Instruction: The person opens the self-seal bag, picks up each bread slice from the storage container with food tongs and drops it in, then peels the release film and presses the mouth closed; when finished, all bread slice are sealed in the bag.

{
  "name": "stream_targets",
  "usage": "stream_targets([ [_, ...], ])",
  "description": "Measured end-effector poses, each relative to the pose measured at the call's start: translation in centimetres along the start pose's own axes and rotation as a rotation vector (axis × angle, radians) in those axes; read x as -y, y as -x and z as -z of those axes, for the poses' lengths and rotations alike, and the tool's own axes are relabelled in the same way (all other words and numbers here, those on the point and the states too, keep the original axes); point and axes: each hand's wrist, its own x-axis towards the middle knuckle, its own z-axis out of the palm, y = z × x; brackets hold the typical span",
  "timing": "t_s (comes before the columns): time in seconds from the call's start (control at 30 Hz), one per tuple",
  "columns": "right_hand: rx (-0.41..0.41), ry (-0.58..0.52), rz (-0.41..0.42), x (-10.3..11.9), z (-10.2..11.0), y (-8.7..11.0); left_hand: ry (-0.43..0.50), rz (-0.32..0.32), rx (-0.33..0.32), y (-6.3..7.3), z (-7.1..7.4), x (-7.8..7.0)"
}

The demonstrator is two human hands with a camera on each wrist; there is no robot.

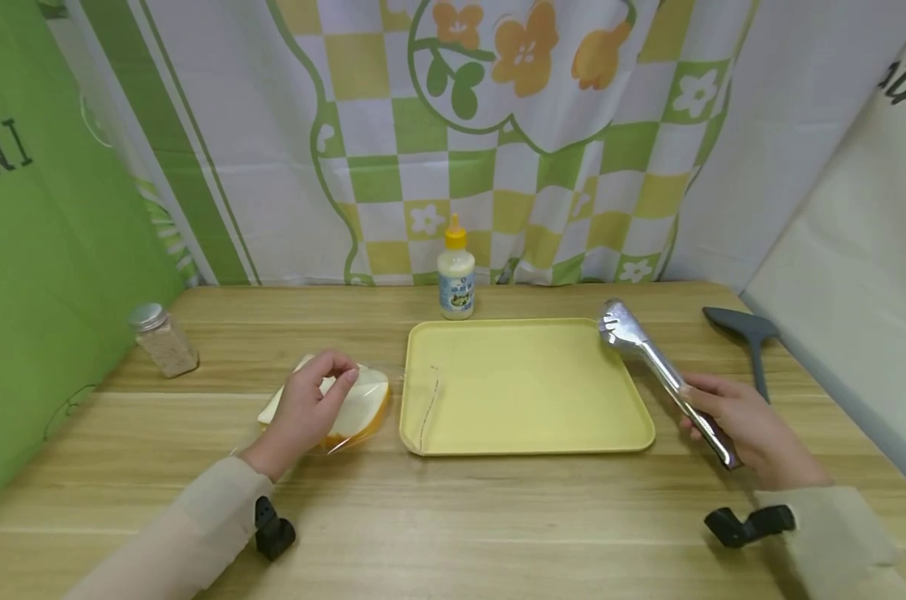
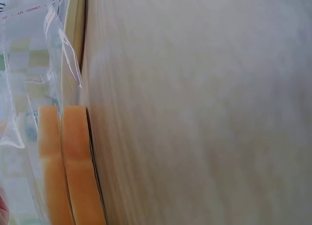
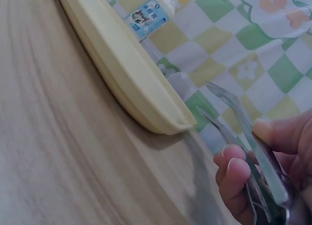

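Two slices of white bread [image 1: 362, 402] with orange-brown crusts lie in a clear plastic bag [image 2: 29, 54]; the bag's far end, with a red printed line, overlaps the yellow tray [image 1: 528, 392]. My left hand [image 1: 313, 404] is above the bread, its thumb and forefinger meeting as they pinch the bag's upper film. Most of this hand is outside the left wrist view. My right hand [image 1: 738, 421] grips metal tongs [image 1: 666, 371] past the tray's right side, thumb on one arm and fingers on the other. The tongs' arms stand slightly apart with nothing between their tips.
Behind the tray stands a squeeze bottle [image 1: 456, 279] with a yellow cap. A glass shaker jar [image 1: 163, 340] with a metal lid is at the left. A dark grey spatula [image 1: 748, 333] lies at the far right. A checked curtain [image 1: 392, 167] hangs along the table's back edge.
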Motion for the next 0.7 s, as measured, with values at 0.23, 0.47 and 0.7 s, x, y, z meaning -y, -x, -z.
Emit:
stream_targets([
  [0.23, -0.163, 0.034, -0.042, -0.5, -0.7, -0.3, 0.001, -0.006, -0.004, 0.1, 0.0, 0.1],
  [0.47, -0.307, 0.140, 0.050, -0.5, -1.7, -0.5, -0.012, -0.020, -0.009, 0.1, 0.1, 0.0],
  [0.7, -0.411, 0.294, 0.047, -0.3, -2.2, -0.5, -0.015, -0.022, -0.009, 0.1, 0.1, -0.1],
])
